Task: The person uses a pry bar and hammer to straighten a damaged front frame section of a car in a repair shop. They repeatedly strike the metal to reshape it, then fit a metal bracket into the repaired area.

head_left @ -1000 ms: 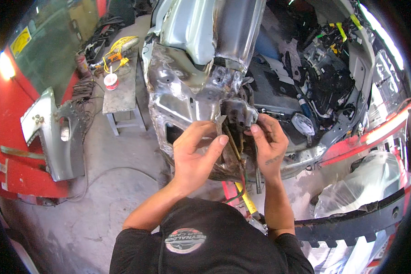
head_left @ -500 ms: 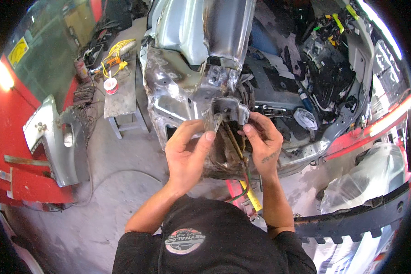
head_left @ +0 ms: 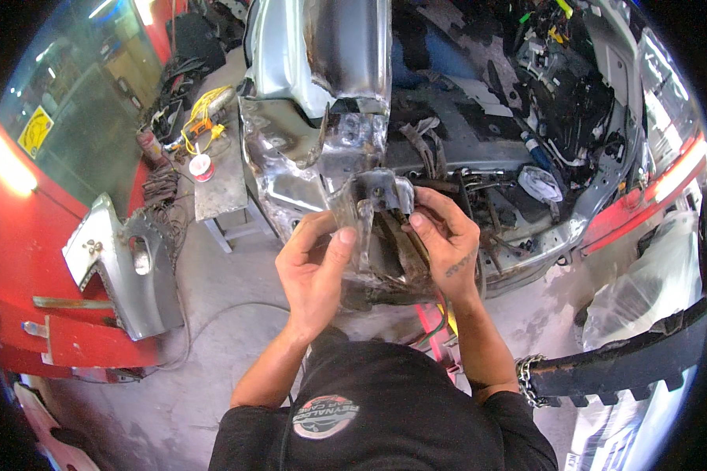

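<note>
Between my two hands is a bent sheet-metal bracket [head_left: 379,188], grey, with a round hole in its middle face and flanges down its sides. My left hand [head_left: 313,259] pinches its left flange between thumb and fingers. At the right edge of the bracket, my right hand [head_left: 450,239] closes thumb and fingertips on the metal. Just beyond it lies the bare, scorched body panel [head_left: 291,184] of a stripped car. A thin rod [head_left: 418,250] slants below the bracket, partly hidden by my right hand.
A small bench [head_left: 224,196] at the left carries a white-and-red tub [head_left: 202,167] and an orange power tool [head_left: 200,132] with a yellow cord. A cut silver fender panel [head_left: 141,271] leans by a red car. Tools lie inside the body on the right; a chain [head_left: 530,381] hangs near my right elbow.
My view has shifted, so the bench and fender panel appear farther right and the stripped body farther left. Both hands still grip the bracket, which shows slightly more of its left flange.
</note>
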{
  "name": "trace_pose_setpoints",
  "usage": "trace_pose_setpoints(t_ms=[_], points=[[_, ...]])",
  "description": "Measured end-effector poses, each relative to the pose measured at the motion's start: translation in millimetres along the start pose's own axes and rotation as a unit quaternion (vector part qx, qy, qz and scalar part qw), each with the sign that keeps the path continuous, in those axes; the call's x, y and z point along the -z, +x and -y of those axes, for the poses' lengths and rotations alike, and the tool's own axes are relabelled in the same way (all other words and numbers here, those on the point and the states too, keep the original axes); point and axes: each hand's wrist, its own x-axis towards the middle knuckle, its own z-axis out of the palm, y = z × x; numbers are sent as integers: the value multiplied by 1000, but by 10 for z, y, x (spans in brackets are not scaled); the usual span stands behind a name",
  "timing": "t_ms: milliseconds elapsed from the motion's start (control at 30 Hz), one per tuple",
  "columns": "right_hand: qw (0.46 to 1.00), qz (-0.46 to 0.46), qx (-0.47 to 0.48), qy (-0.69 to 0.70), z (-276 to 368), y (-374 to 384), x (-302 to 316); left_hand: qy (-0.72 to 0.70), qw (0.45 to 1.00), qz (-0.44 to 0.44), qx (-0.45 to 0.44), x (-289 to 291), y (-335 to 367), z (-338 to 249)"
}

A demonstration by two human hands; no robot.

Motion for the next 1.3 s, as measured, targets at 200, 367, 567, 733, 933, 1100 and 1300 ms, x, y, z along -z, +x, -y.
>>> trace_pose_setpoints(t_ms=[200,367,567,733,933,1100,1300], points=[[1000,-8,-2,4,11,-29,30,-19,1000,-5,16,-27,-38,-59],[1000,0,-17,20,6,-57,27,-12,1000,1,9,-13,-69,-70],[999,8,-23,38,5,-75,19,-11,1000,-1,-27,-5,-79,-55],[1000,-1,-15,21,-15,-82,-21,-17,1000,-12,-23,-16,-90,-63],[1000,1,-16,3,-9,-50,-49,21,999,-19,-44,20,-58,-53],[999,1,-22,-30,-38,-6,-49,41,998,-19,-51,56,-2,-32],[1000,3,-15,-7,-80,53,-95,27,998,-25,-50,57,48,12]])
